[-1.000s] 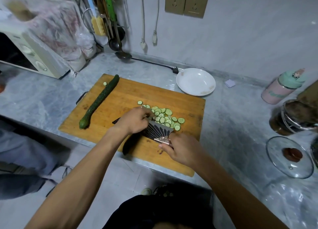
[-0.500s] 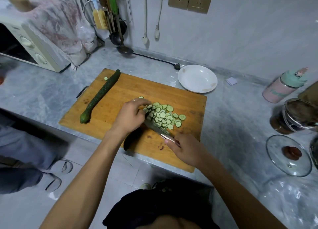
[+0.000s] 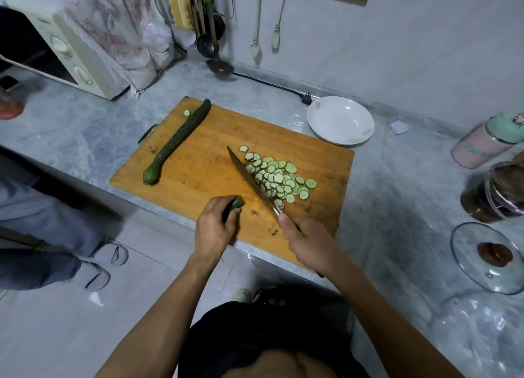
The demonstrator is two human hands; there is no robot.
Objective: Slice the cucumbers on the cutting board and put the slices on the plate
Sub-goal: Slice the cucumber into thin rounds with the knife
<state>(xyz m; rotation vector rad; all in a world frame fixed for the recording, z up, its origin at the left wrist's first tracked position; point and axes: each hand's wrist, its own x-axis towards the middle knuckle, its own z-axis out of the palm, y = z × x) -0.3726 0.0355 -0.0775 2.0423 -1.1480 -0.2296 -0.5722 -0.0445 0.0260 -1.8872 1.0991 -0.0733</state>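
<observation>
A wooden cutting board (image 3: 204,173) lies on the grey counter. A whole cucumber (image 3: 177,142) rests along its left side, with one stray slice (image 3: 187,113) beside its far end. A pile of cucumber slices (image 3: 279,179) sits right of the board's middle. My right hand (image 3: 307,243) grips a knife (image 3: 251,179) whose blade lies against the left side of the pile. My left hand (image 3: 215,227), at the board's near edge, is closed on a short cucumber end piece (image 3: 236,203). The white plate (image 3: 340,120) stands behind the board's far right corner, with no slices on it.
A microwave (image 3: 65,51) stands at the far left, ladles (image 3: 217,62) hang by the wall, and a black cord with plug (image 3: 306,97) lies near the plate. A pink-green bottle (image 3: 487,142), a jar (image 3: 496,190) and a glass lid (image 3: 489,257) occupy the right. Another person's legs (image 3: 42,235) are at left.
My left hand has pulled back from the slices to the board's near edge with the cucumber end. The knife now lies lengthwise against the pile.
</observation>
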